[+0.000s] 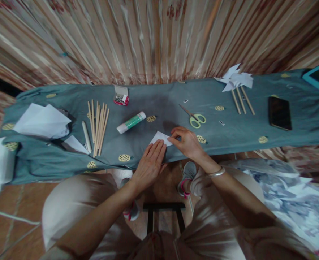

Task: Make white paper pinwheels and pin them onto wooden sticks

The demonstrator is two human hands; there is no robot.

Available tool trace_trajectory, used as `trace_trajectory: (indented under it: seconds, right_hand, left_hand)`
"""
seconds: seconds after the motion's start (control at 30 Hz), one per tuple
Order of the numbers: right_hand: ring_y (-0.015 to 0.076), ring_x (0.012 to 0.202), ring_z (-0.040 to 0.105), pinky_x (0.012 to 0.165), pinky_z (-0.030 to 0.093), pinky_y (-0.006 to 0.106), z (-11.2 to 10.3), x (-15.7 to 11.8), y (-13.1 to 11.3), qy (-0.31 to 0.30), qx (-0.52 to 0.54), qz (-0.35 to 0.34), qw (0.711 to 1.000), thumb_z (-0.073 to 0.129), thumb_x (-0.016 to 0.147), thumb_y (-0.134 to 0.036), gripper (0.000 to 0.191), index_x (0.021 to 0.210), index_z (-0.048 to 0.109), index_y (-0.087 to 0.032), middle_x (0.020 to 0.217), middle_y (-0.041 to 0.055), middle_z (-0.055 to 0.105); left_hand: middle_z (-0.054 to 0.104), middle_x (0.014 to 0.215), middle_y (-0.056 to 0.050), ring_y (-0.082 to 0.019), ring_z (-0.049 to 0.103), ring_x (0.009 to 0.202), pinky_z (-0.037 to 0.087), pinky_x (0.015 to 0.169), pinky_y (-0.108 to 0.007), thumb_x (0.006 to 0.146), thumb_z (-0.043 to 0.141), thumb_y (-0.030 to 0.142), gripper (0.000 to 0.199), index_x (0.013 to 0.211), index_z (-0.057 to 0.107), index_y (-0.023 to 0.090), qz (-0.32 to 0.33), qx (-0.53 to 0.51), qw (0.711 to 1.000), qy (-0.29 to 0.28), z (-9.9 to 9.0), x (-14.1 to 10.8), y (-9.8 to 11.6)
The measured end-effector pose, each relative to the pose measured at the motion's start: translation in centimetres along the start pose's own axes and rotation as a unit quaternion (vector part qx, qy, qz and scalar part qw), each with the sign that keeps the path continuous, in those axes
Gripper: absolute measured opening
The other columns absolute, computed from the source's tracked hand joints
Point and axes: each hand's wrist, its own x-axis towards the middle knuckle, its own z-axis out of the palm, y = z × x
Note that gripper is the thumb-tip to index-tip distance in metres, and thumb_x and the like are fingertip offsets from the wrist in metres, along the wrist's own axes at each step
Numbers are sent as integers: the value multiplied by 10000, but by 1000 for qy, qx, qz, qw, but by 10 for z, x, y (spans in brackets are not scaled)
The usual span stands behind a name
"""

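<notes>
Beige trousers [69, 209] are spreading below the counter's [170, 95] front edge. From where I'm standing, the left hand [150, 164] is lying flat, fingers nearly straight, pressing on a white paper [160, 136] near that edge, gripping nothing; the right hand [186, 143] is pinching the paper's right corner between thumb and fingers. Beyond them, a green-and-white tube [132, 122] is lying leftward, scissors [193, 116] rightward. Wooden sticks [102, 126] are lying toward the left end, paper pinwheels [237, 80] near the back edge, a phone [280, 112] toward the right end.
</notes>
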Motion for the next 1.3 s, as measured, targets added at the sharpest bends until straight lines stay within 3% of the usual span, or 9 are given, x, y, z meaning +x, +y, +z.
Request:
trace_trajectory:
  seconds: [0.47, 0.63, 0.8, 1.07, 1.3]
  right_hand:
    - [226, 903, 653, 859, 491, 359, 2, 0, 0, 4, -23, -11, 1000, 680, 807, -232, 164, 654, 626, -218, 921, 73, 714]
    - [242, 923, 630, 869, 483, 376, 3, -6, 2, 12, -44, -30, 999, 670, 837, -273, 98, 770, 631, -214, 935, 81, 694]
    - [273, 979, 611, 902, 482, 414, 4, -16, -2, 29, -59, -38, 997, 666, 855, -362, 177, 916, 642, -198, 1041, 114, 683]
    - [307, 1116, 578, 966, 466, 475, 8, -24, -2, 29, -52, -36, 998, 617, 886, -352, 207, 1019, 635, -195, 1207, 144, 646]
    - [310, 1144, 565, 1020, 416, 486, 0, -32, 10, 37, -34, -21, 999, 571, 906, -355, 171, 934, 625, -195, 1252, 161, 623]
  left_hand:
    - [388, 1535, -242, -326, 314, 1467, 308, 1177, -521, 980, 410, 300, 597, 1505, 283, 46, 1, 8, 1000, -3, 2, 0, -1]
    - [386, 1536, -243, -331, 302, 1471, 307, 1177, -526, 974, 423, 303, 597, 1498, 301, 44, 3, 10, 1000, -10, 2, 0, -1]
    - [382, 1536, -250, -343, 316, 1463, 312, 1176, -518, 963, 448, 288, 597, 1478, 330, 10, 1, 17, 1000, -15, 0, 0, 1]
    - [372, 1545, -237, -342, 323, 1460, 317, 1178, -517, 935, 483, 232, 593, 1468, 358, 1, 3, 39, 999, -27, 1, 0, 0]
    - [416, 1523, -226, -319, 371, 1440, 360, 1164, -496, 929, 506, 214, 554, 1445, 407, 38, -15, 40, 999, -15, -9, -20, -12]
